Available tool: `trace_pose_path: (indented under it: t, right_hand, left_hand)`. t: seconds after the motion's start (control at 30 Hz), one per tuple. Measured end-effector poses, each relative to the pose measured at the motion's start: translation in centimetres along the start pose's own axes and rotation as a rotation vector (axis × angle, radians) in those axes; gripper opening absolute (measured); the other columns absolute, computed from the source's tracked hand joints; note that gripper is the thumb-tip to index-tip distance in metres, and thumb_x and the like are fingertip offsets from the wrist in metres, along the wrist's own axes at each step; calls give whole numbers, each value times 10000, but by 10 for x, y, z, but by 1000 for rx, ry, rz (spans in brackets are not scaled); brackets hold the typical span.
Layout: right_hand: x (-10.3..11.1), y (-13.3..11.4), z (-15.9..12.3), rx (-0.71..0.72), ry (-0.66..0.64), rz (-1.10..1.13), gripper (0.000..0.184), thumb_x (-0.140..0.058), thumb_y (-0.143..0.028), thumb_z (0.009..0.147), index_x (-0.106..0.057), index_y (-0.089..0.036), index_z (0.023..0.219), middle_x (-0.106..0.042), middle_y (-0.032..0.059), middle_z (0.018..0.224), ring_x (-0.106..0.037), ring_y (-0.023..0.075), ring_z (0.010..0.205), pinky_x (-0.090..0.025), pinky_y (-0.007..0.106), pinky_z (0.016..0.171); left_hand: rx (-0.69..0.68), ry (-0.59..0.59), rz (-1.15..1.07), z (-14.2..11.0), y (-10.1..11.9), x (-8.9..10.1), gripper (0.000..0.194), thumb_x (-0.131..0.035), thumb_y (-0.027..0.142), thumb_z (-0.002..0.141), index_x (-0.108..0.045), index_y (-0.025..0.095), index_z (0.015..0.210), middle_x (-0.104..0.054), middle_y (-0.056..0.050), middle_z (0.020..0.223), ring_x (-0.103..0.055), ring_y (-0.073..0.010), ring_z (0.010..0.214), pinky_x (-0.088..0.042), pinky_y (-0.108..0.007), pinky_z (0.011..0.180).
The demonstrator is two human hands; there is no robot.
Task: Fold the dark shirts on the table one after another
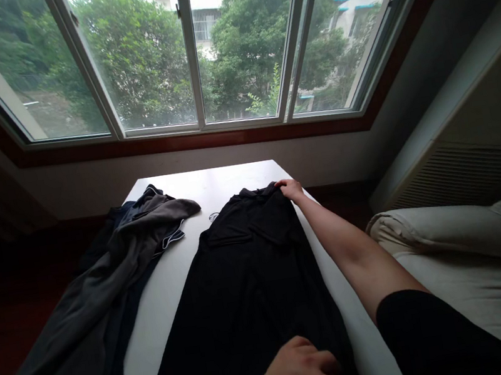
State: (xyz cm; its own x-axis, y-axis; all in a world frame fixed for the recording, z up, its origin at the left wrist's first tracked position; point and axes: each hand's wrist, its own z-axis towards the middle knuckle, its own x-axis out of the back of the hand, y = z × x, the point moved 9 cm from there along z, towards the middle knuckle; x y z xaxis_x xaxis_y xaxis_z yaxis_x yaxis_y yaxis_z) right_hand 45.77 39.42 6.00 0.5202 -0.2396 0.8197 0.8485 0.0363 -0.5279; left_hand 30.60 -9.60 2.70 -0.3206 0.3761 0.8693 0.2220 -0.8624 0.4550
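A pair of black trousers [247,289] lies lengthwise on the white table [211,181], its waistband at the far end. My right hand [289,190] reaches out to the far right corner of the waistband, fingers closed on the cloth. Nearer to me, my left hand [303,374] rests on the lower part of the trousers with its fingers curled over the fabric near the right edge; the fingertips are hidden. To the left, a grey garment [115,266] lies heaped over dark blue clothing [130,314], apart from the trousers.
A small thin looped item [214,217] shows beside the waistband. On the right stands a pale padded sofa [470,254], close to the table's edge. Beyond the table are a wall and a wide sliding window [200,129]. The dark red floor [25,324] shows at left.
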Motion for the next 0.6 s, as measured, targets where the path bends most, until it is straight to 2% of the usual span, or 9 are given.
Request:
trace_pose_path:
  t: [0.07, 0.17, 0.27, 0.33, 0.43, 0.5, 0.6]
  right_hand:
    - [19, 27, -3, -83, 55, 10, 416, -540, -140, 819, -790, -245, 1135, -754, 57, 1174, -678, 207, 1058, -499, 281, 937]
    - [47, 61, -17, -197, 102, 6, 385, -581, -137, 812, -799, -242, 1112, -753, 77, 1177, -689, 226, 1060, -510, 311, 949]
    - [70, 87, -43, -272, 129, 60, 317, -635, -167, 797, -810, -229, 1053, -769, 93, 1105, -711, 233, 995, -546, 316, 892]
    - [78, 100, -65, -317, 128, 164, 279, -659, -196, 788, -812, -208, 1021, -781, 105, 1008, -727, 230, 891, -574, 307, 798]
    - [84, 113, -94, -350, 140, 343, 281, -676, -238, 787, -808, -166, 1025, -778, 121, 880, -725, 224, 743, -581, 287, 658]
    - [92, 114, -105, -347, 181, 412, 298, -692, -267, 786, -806, -153, 1036, -774, 123, 848, -723, 225, 714, -578, 277, 624]
    - [108, 102, -100, -320, 220, 401, 319, -706, -308, 790, -804, -177, 1063, -778, 90, 851, -732, 229, 756, -580, 268, 646]
  left_hand:
    - [79, 98, -218, -6, 0, 23, 200, -651, 419, 924, -702, 228, 955, -728, -8, 1128, -694, -170, 943, -461, -310, 935]
    - [268, 260, -542, -22, -5, 61, 355, -505, 435, 989, -676, 182, 808, -736, -43, 1143, -712, -160, 942, -510, -241, 806]
    - [383, 410, -654, -50, -8, 96, 512, -429, 540, 1002, -667, 180, 727, -743, -62, 1081, -707, -166, 871, -530, -249, 771]
    - [447, 489, -656, -78, -12, 112, 559, -434, 630, 977, -704, 201, 740, -747, -70, 1042, -697, -185, 862, -551, -270, 786]
    - [600, 594, -677, -132, -23, 118, 514, -512, 709, 906, -778, 274, 836, -755, -69, 1003, -689, -244, 918, -588, -350, 838]
    - [747, 720, -755, -174, -32, 117, 447, -617, 712, 838, -801, 319, 943, -757, -62, 964, -686, -294, 975, -599, -433, 875]
    - [972, 911, -1001, -226, -41, 106, 486, -742, 650, 771, -799, 261, 1056, -765, -82, 917, -686, -353, 1051, -583, -507, 927]
